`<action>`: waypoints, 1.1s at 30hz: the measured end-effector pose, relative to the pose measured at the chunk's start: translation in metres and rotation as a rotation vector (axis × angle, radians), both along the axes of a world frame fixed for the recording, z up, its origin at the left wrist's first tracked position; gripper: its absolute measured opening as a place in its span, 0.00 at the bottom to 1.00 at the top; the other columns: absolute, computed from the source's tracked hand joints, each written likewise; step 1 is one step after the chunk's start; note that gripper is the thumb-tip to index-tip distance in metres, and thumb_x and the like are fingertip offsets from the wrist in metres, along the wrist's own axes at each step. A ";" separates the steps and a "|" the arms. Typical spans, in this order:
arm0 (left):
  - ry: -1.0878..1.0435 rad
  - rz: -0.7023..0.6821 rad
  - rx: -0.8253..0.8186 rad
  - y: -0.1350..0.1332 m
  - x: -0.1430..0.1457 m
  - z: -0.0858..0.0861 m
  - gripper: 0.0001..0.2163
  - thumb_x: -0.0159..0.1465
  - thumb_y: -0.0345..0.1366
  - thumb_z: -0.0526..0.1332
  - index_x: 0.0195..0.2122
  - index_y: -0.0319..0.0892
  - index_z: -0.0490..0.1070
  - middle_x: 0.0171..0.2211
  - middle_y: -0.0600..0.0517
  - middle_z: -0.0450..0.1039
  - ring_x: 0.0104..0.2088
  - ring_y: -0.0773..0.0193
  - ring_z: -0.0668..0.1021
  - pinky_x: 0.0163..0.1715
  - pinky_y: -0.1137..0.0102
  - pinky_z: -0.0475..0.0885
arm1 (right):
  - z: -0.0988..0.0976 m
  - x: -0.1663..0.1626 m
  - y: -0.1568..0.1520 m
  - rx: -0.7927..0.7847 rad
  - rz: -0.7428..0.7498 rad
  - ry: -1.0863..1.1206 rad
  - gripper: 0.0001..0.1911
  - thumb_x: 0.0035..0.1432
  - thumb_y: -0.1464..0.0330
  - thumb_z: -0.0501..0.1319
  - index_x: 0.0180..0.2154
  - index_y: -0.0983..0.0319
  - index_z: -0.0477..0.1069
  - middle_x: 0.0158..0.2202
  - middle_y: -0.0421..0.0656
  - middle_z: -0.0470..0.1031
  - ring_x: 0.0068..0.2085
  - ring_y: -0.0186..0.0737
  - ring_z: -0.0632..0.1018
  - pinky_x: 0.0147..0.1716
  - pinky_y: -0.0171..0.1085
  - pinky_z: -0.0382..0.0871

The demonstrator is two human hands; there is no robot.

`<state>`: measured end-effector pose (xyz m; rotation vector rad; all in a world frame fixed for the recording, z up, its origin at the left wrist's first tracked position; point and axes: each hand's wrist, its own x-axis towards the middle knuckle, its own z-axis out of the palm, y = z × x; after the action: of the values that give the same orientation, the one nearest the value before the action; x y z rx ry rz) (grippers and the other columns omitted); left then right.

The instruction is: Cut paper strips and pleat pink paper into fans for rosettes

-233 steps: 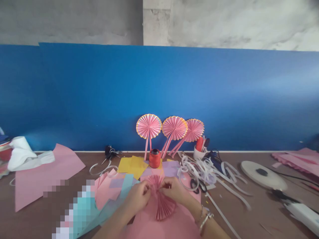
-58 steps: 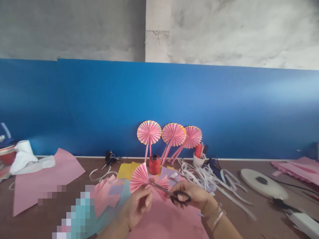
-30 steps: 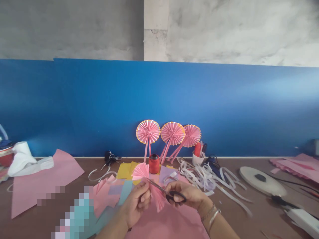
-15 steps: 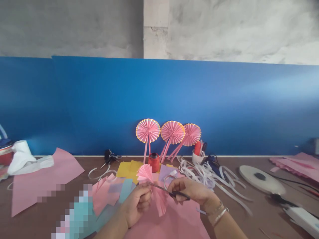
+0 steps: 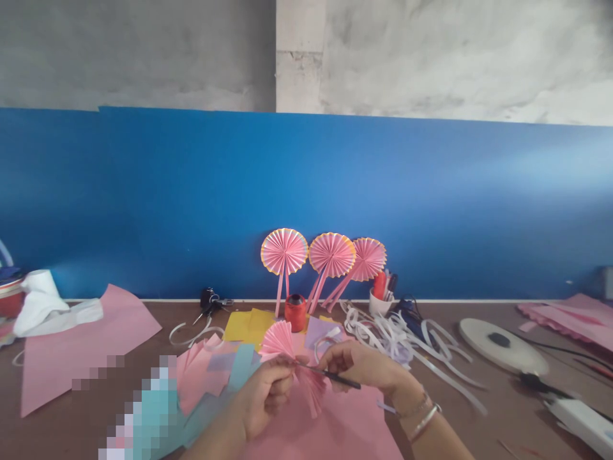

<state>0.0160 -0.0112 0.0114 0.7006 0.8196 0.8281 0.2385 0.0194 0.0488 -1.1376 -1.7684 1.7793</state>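
Note:
Pinched at its middle by my left hand (image 5: 268, 386) is a pleated pink paper fan (image 5: 278, 340), gathered at the centre and spread out above and below. My right hand (image 5: 359, 365) grips a pair of scissors (image 5: 335, 377) by the dark handles. Their blades point left and reach the gathered middle of the fan, close to my left fingertips. Whether the blades touch the paper or something thin there, I cannot tell. Under both hands lies a large pink sheet (image 5: 335, 428).
Finished pink rosette fans (image 5: 285, 252) lean on the blue partition (image 5: 191, 191) behind a red jar (image 5: 295, 313). Tangled white strips (image 5: 378, 332) lie right of centre, near a white cup of pens (image 5: 381, 303). Coloured papers (image 5: 204, 370) and keys (image 5: 211, 303) are on the left.
The scissors have turned from a side-on look to a thinner edge-on one, their blades still at the fan's middle. The fan has tilted slightly, its upper part shifting a little left and down.

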 end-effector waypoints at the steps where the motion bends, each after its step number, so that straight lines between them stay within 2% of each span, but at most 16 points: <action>1: 0.013 0.001 0.007 -0.001 0.000 0.000 0.11 0.54 0.33 0.63 0.38 0.36 0.73 0.13 0.66 0.41 0.15 0.75 0.40 0.14 0.78 0.37 | 0.000 0.000 0.000 -0.001 -0.002 -0.007 0.17 0.38 0.75 0.63 0.35 0.64 0.78 0.20 0.36 0.74 0.20 0.28 0.71 0.21 0.29 0.63; 5: 0.043 0.013 0.046 -0.002 -0.001 0.000 0.10 0.52 0.34 0.64 0.35 0.36 0.74 0.14 0.66 0.41 0.15 0.75 0.42 0.15 0.77 0.38 | -0.005 0.003 0.002 0.005 0.021 -0.017 0.17 0.39 0.75 0.62 0.36 0.64 0.78 0.20 0.37 0.75 0.20 0.28 0.71 0.21 0.28 0.62; 11: 0.098 0.002 0.061 -0.002 0.001 -0.001 0.13 0.48 0.35 0.65 0.35 0.36 0.75 0.13 0.66 0.42 0.16 0.75 0.43 0.17 0.75 0.37 | -0.012 0.004 0.005 0.041 0.036 -0.041 0.16 0.40 0.75 0.64 0.36 0.64 0.78 0.18 0.35 0.72 0.18 0.26 0.69 0.18 0.26 0.60; 15: 0.158 -0.016 0.062 -0.004 0.008 -0.003 0.11 0.45 0.34 0.67 0.30 0.36 0.74 0.12 0.66 0.45 0.15 0.76 0.45 0.18 0.74 0.36 | -0.013 0.000 0.004 0.080 0.016 -0.017 0.12 0.44 0.73 0.63 0.36 0.65 0.76 0.20 0.37 0.73 0.19 0.26 0.69 0.18 0.26 0.61; 20: 0.118 0.056 0.062 -0.002 0.006 0.000 0.16 0.46 0.42 0.69 0.32 0.38 0.73 0.13 0.67 0.42 0.16 0.76 0.42 0.18 0.74 0.35 | -0.006 0.009 0.002 0.017 0.150 0.000 0.20 0.38 0.72 0.69 0.38 0.65 0.76 0.25 0.39 0.74 0.25 0.30 0.73 0.24 0.29 0.65; 22: 0.067 0.110 0.058 0.000 0.003 0.001 0.19 0.45 0.45 0.70 0.33 0.37 0.74 0.13 0.67 0.42 0.16 0.76 0.43 0.17 0.74 0.35 | -0.004 0.018 0.005 0.035 0.145 -0.017 0.19 0.40 0.69 0.69 0.39 0.65 0.76 0.27 0.41 0.75 0.27 0.31 0.73 0.25 0.29 0.65; 24: 0.019 0.159 0.059 0.001 0.000 0.002 0.20 0.45 0.47 0.71 0.32 0.36 0.73 0.13 0.67 0.41 0.16 0.77 0.43 0.17 0.75 0.36 | -0.006 0.027 0.012 0.202 -0.007 -0.133 0.17 0.46 0.67 0.64 0.41 0.64 0.76 0.26 0.41 0.75 0.26 0.32 0.73 0.23 0.30 0.63; 26: -0.011 0.172 0.066 0.003 -0.001 0.000 0.20 0.45 0.47 0.72 0.31 0.37 0.72 0.13 0.67 0.41 0.15 0.77 0.43 0.16 0.76 0.36 | -0.011 0.034 0.020 0.424 -0.260 -0.473 0.13 0.50 0.68 0.60 0.39 0.62 0.76 0.24 0.41 0.75 0.25 0.34 0.72 0.23 0.31 0.62; 27: -0.020 0.164 0.067 0.003 -0.001 -0.001 0.20 0.46 0.47 0.71 0.30 0.37 0.71 0.13 0.67 0.41 0.15 0.78 0.42 0.15 0.76 0.37 | -0.014 0.036 0.022 0.476 -0.344 -0.576 0.12 0.50 0.69 0.60 0.37 0.62 0.77 0.25 0.42 0.76 0.27 0.36 0.73 0.25 0.32 0.63; 29: -0.036 0.141 0.060 0.004 0.000 -0.004 0.20 0.46 0.48 0.71 0.31 0.39 0.70 0.11 0.67 0.41 0.14 0.78 0.42 0.15 0.77 0.37 | -0.020 0.037 0.025 0.548 -0.475 -0.742 0.09 0.49 0.71 0.59 0.32 0.62 0.76 0.29 0.46 0.76 0.33 0.42 0.75 0.31 0.36 0.64; 31: -0.051 0.128 0.048 0.004 0.001 -0.008 0.20 0.46 0.50 0.71 0.31 0.40 0.69 0.11 0.68 0.41 0.13 0.78 0.41 0.14 0.77 0.37 | -0.025 0.035 0.023 0.577 -0.537 -0.838 0.07 0.46 0.74 0.58 0.28 0.64 0.75 0.34 0.52 0.76 0.41 0.49 0.74 0.36 0.39 0.63; 33: -0.071 0.127 0.040 0.004 0.002 -0.010 0.21 0.46 0.50 0.71 0.30 0.40 0.68 0.10 0.68 0.42 0.13 0.78 0.42 0.14 0.77 0.37 | -0.029 0.034 0.019 0.577 -0.564 -0.917 0.05 0.43 0.76 0.59 0.24 0.65 0.74 0.36 0.56 0.75 0.44 0.53 0.73 0.38 0.40 0.62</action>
<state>0.0182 -0.0075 0.0011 0.6554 0.7907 0.9804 0.2723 0.0384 0.0200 -2.0519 -1.8907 0.3507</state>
